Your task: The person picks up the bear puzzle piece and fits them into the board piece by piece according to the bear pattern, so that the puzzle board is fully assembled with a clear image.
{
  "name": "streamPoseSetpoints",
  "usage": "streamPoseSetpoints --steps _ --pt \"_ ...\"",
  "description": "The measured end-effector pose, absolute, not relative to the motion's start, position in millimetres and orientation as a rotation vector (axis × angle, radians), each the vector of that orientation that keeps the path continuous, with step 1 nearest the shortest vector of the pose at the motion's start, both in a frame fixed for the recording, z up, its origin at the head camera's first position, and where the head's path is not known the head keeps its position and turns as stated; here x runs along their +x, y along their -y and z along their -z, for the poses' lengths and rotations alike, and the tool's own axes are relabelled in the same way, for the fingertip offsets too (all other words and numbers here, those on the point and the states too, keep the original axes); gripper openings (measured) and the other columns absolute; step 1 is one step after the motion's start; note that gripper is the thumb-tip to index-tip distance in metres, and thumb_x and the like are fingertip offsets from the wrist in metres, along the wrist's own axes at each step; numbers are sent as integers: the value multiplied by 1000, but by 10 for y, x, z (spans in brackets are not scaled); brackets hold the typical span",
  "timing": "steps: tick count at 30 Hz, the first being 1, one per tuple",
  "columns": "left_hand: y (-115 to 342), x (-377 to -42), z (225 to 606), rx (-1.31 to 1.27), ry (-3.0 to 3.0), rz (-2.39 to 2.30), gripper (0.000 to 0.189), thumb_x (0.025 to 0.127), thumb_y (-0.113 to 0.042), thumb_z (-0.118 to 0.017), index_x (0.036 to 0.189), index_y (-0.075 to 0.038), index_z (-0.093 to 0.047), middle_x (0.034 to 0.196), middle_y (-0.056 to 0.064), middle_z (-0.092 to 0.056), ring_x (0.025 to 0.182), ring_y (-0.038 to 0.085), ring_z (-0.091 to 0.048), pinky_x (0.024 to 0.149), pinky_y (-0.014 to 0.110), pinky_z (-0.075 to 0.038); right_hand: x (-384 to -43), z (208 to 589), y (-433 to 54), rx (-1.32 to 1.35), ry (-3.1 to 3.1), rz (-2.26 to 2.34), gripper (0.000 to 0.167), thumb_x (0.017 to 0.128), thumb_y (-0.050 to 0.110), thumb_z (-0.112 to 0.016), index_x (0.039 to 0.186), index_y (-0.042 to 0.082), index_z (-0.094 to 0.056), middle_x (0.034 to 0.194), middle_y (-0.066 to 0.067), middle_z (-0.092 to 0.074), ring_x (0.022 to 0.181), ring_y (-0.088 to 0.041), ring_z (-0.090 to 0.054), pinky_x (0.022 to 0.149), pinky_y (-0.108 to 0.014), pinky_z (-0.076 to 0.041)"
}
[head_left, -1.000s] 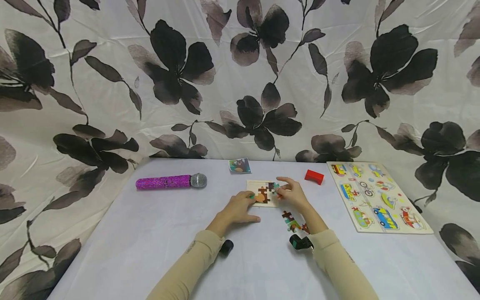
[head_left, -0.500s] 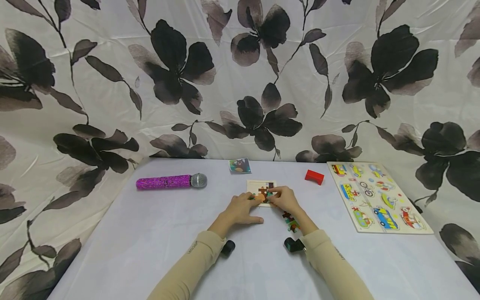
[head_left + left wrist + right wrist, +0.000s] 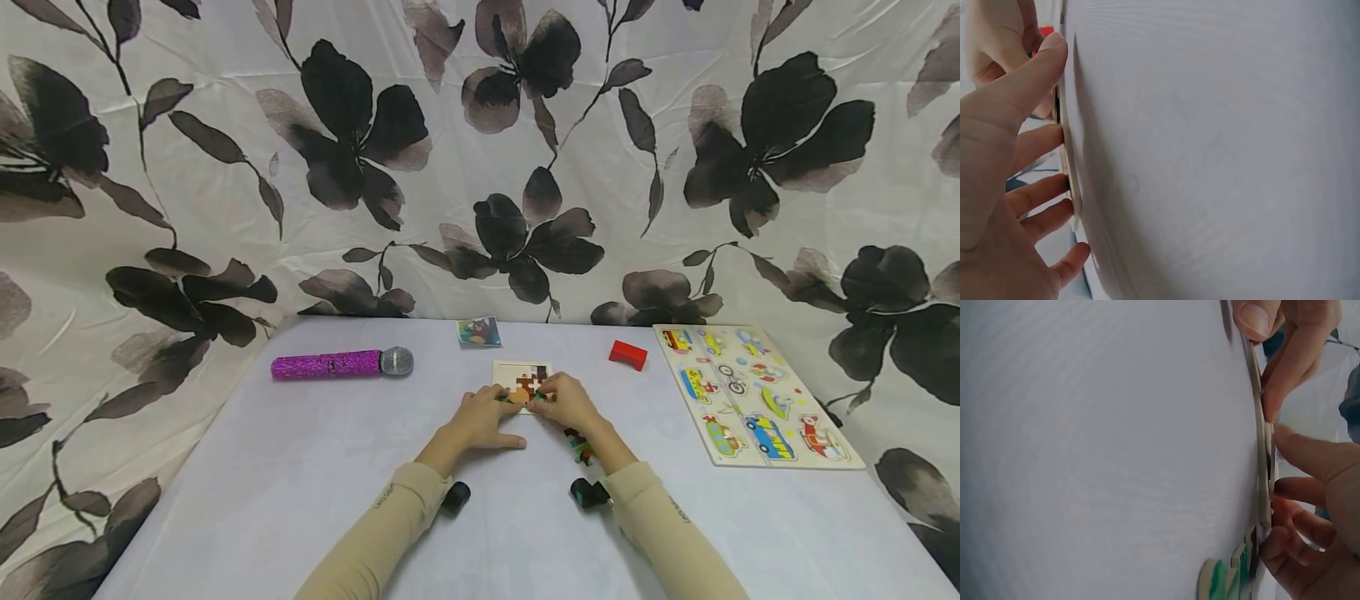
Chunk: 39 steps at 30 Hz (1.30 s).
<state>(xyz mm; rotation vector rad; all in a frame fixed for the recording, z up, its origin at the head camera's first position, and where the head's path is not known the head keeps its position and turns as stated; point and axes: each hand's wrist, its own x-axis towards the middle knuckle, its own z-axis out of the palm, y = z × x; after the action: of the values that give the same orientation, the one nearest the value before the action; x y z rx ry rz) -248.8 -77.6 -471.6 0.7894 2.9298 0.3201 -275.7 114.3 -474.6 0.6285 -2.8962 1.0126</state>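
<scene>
A small wooden jigsaw board point(image 3: 506, 368) with a light frame lies on the white table, brown and orange pieces set in it. My left hand point(image 3: 476, 419) rests on its left side, fingers extended over the edge and thumb held out, as the left wrist view shows. At the board's right side, my right hand point(image 3: 572, 403) pinches a jigsaw piece point(image 3: 1273, 461) between thumb and forefinger, low against the board. The piece's picture is mostly hidden by the fingers. Several loose jigsaw pieces point(image 3: 580, 448) lie below the right hand, partly covered by its wrist.
A purple glittery microphone point(image 3: 330, 365) lies at the left. Behind the board are a small picture card point(image 3: 480, 332) and, farther right, a red block point(image 3: 628, 354). A large vehicle puzzle board point(image 3: 750, 396) occupies the right side. A floral cloth point(image 3: 450, 150) hangs behind the table.
My right hand has moved left and down with the piece, from the board's upper right to its lower right. My left hand has shifted very slightly right.
</scene>
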Motion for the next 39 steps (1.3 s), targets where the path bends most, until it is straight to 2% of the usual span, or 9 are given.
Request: streamPoseSetpoints --steps 4,8,11,15,18,29,39 --pt "776 -2488 4720 784 -2927 -336 69 75 -62 -67 130 -20 -59 132 9 -49 119 25 -46 92 49 -40 -2769 4759 -1163 688 2897 -1016 36 81 18 -75 102 -10 -68 111 -19 -64 101 -34 -60 84 -42 -51" --pt "778 -2485 4715 785 -2924 -364 69 75 -61 -68 129 -20 -60 131 9 -49 117 25 -47 92 49 -40 -2777 4769 -1180 688 2878 -1097 33 79 13 -76 105 -6 -68 107 -17 -65 80 -25 -60 66 -33 -50" --pt "777 -2476 4706 790 -2924 -369 68 75 -61 -68 129 -20 -60 131 10 -50 116 26 -47 91 49 -40 -2779 4751 -1177 725 2903 -1085 32 80 11 -74 109 -1 -69 106 -15 -64 77 -21 -55 65 -31 -47" --pt "774 -2466 4695 792 -2919 -379 68 75 -61 -68 129 -20 -60 131 10 -49 116 26 -47 90 49 -40 -2769 4727 -1172 775 2938 -1011 25 83 11 -71 106 1 -71 110 -16 -59 95 -26 -55 81 -41 -48" --pt "771 -2462 4690 788 -2916 -378 68 74 -61 -68 129 -20 -60 131 10 -49 116 26 -47 89 49 -40 -2754 4716 -1181 782 2940 -990 23 84 11 -70 105 0 -71 111 -17 -57 98 -30 -55 86 -46 -46" --pt "758 -2471 4684 789 -2923 -363 69 74 -61 -68 128 -20 -61 130 10 -49 116 26 -47 89 49 -40 -2765 4741 -1223 905 2877 -691 19 85 12 -70 100 1 -73 113 -14 -63 103 -35 -57 92 -48 -45" --pt "764 -2475 4698 773 -2926 -349 69 74 -62 -67 129 -20 -60 131 10 -49 118 26 -46 91 50 -39 -2785 4805 -1281 945 2787 -884 14 83 7 -70 94 -2 -74 102 -13 -68 96 -31 -62 89 -47 -47"
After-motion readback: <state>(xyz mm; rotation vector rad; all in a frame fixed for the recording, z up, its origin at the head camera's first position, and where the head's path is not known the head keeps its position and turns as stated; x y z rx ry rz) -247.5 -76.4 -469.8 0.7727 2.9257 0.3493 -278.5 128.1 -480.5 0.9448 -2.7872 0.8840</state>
